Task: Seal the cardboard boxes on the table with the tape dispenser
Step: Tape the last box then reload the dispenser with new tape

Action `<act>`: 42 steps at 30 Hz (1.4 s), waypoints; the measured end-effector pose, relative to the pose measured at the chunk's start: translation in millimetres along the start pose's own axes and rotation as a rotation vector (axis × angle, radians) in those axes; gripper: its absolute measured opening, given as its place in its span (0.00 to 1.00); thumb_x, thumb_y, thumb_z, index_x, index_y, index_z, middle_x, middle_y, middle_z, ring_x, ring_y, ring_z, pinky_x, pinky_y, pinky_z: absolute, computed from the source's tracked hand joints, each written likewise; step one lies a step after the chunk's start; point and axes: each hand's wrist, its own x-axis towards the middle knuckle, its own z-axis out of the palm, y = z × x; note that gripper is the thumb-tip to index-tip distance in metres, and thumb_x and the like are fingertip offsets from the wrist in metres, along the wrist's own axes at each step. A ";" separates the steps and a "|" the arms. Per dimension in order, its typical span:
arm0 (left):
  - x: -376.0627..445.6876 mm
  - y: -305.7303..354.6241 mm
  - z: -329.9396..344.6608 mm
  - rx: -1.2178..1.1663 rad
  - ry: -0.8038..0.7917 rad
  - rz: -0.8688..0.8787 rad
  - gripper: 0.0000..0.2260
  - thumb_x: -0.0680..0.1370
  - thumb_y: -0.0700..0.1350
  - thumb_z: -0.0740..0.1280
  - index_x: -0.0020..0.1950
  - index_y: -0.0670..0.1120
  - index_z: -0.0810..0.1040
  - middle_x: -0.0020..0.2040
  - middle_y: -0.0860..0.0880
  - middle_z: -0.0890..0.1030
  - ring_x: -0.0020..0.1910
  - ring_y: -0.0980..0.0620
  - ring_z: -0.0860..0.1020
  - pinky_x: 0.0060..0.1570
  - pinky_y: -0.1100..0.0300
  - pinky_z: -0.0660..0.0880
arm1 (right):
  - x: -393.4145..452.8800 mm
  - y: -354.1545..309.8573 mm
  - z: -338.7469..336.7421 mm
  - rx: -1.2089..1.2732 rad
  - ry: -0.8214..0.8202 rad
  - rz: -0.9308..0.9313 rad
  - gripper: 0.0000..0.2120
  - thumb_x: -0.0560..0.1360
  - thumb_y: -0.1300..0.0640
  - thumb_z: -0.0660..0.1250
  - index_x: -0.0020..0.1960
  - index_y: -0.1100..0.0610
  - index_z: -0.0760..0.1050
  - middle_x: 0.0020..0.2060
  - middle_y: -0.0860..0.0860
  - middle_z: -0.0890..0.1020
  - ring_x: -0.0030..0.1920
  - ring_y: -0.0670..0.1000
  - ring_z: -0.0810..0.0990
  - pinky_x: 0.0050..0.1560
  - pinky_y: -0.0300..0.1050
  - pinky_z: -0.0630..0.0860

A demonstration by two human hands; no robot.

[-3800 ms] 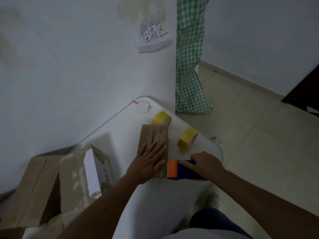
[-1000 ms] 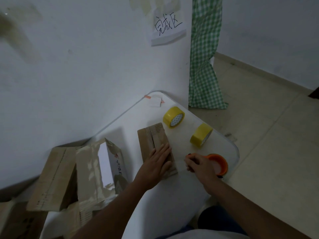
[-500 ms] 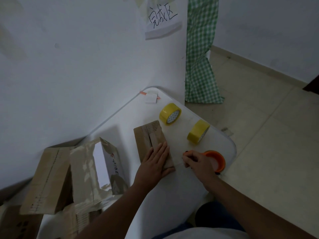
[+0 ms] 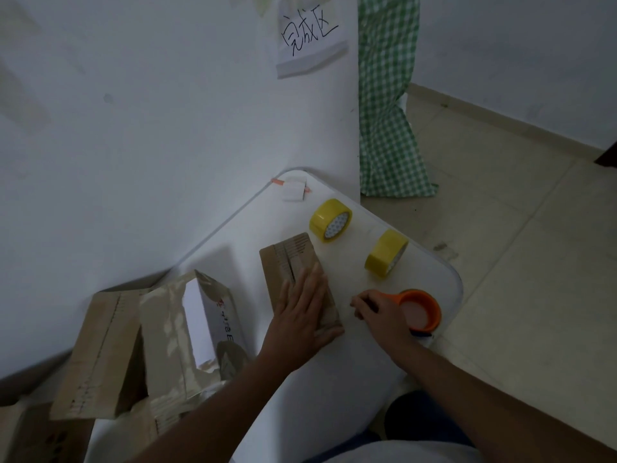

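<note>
A small flat cardboard box [image 4: 288, 259] lies on the white table [image 4: 334, 379], with a shiny tape strip along its top. My left hand [image 4: 302, 312] lies flat on the near half of the box, fingers straight. The orange tape dispenser [image 4: 421, 310] lies on its side near the table's right edge. My right hand [image 4: 380, 312] rests on the table just left of the dispenser with fingers curled, and whether it holds the dispenser's handle is hidden.
Two yellow tape rolls [image 4: 330, 219] [image 4: 385, 252] stand beyond the box. Several larger cardboard boxes [image 4: 100, 355] and a torn taped package [image 4: 187, 335] crowd the left. A paper label [image 4: 293, 190] is taped at the far corner. The table edge drops to tiled floor [image 4: 517, 262] at right.
Since 3.8 s ago the dispenser went from the box's near end to lying on its side at the right. In the last second both hands have barely moved.
</note>
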 end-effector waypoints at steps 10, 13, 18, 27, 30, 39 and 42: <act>-5.4 -6.0 11.0 -0.041 -0.056 0.045 0.33 0.83 0.63 0.50 0.81 0.46 0.47 0.82 0.49 0.47 0.80 0.53 0.44 0.77 0.51 0.46 | 10.3 11.2 15.7 -0.077 -0.011 -0.084 0.09 0.81 0.60 0.62 0.43 0.53 0.74 0.36 0.48 0.78 0.38 0.44 0.77 0.39 0.36 0.71; -9.3 -8.9 14.8 0.021 -0.036 0.041 0.32 0.84 0.62 0.49 0.81 0.44 0.50 0.81 0.46 0.51 0.80 0.51 0.48 0.76 0.48 0.50 | 14.7 13.6 25.0 -0.113 0.009 -0.141 0.08 0.80 0.61 0.62 0.42 0.56 0.73 0.35 0.50 0.76 0.37 0.50 0.75 0.37 0.40 0.68; -5.4 -6.8 19.1 0.062 -0.034 0.051 0.31 0.83 0.60 0.51 0.81 0.43 0.53 0.81 0.45 0.53 0.80 0.49 0.49 0.76 0.47 0.51 | 21.8 28.0 37.6 -0.199 -0.002 -0.207 0.08 0.81 0.60 0.60 0.43 0.55 0.72 0.38 0.50 0.75 0.39 0.51 0.73 0.40 0.48 0.70; -6.4 -7.8 24.6 0.071 -0.048 0.054 0.32 0.83 0.60 0.53 0.81 0.43 0.52 0.81 0.44 0.52 0.80 0.48 0.48 0.77 0.48 0.50 | 23.5 26.7 54.1 -0.180 -0.063 -0.131 0.06 0.83 0.55 0.57 0.49 0.55 0.69 0.41 0.49 0.74 0.41 0.49 0.73 0.42 0.44 0.70; -6.2 -7.0 25.8 0.062 -0.044 0.048 0.32 0.83 0.60 0.55 0.81 0.43 0.51 0.81 0.44 0.52 0.80 0.48 0.49 0.77 0.47 0.51 | 34.2 25.2 50.7 -0.198 -0.164 -0.073 0.04 0.83 0.55 0.57 0.53 0.54 0.69 0.45 0.48 0.75 0.44 0.47 0.75 0.43 0.41 0.71; -6.5 -7.6 23.4 0.051 -0.052 0.030 0.33 0.82 0.61 0.54 0.81 0.43 0.51 0.81 0.46 0.51 0.80 0.50 0.47 0.77 0.49 0.49 | 18.7 12.8 37.0 -0.052 -0.037 0.051 0.13 0.82 0.64 0.56 0.65 0.60 0.71 0.59 0.53 0.77 0.57 0.52 0.77 0.61 0.51 0.75; -4.7 -8.7 22.8 0.051 -0.037 0.030 0.33 0.82 0.60 0.54 0.81 0.43 0.51 0.81 0.46 0.51 0.80 0.50 0.47 0.77 0.50 0.48 | -5.9 -5.1 29.9 0.056 -0.105 0.059 0.17 0.83 0.59 0.55 0.70 0.57 0.69 0.63 0.46 0.74 0.65 0.44 0.72 0.65 0.37 0.68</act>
